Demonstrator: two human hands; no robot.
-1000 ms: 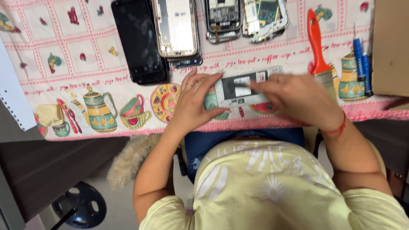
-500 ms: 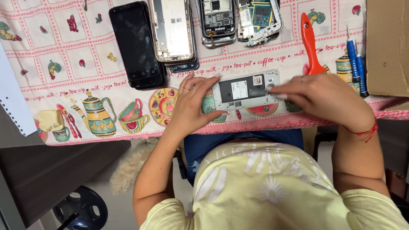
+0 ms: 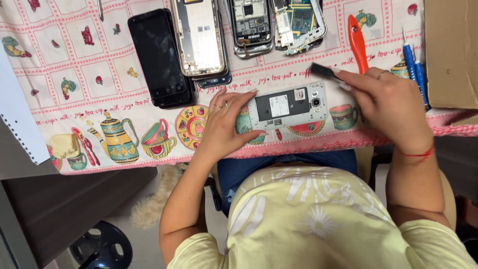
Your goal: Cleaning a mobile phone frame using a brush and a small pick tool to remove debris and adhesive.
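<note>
An opened phone point(image 3: 289, 105) with its back cover off lies flat near the table's front edge, its battery bay and camera showing. My left hand point(image 3: 223, 124) rests on its left end, fingers spread over the edge, holding it down. My right hand point(image 3: 387, 105) hovers just right of the phone and pinches a small flat black piece point(image 3: 323, 70) between its fingertips, lifted above the phone's upper right corner. The phone sits on a patterned tablecloth point(image 3: 74, 99) with teapots and cups.
Behind lie a black phone point(image 3: 160, 57), a silver phone frame point(image 3: 200, 37) and two stripped phone bodies point(image 3: 251, 22) point(image 3: 298, 22). An orange-handled tool point(image 3: 357, 42) and blue screwdrivers point(image 3: 414, 67) lie at right, beside a cardboard box point(image 3: 450, 50). A spiral notebook point(image 3: 17, 119) overhangs at left.
My right hand has lifted off the phone and drawn back to the right, now pinching a small black piece. My left hand still holds the phone's left end.
</note>
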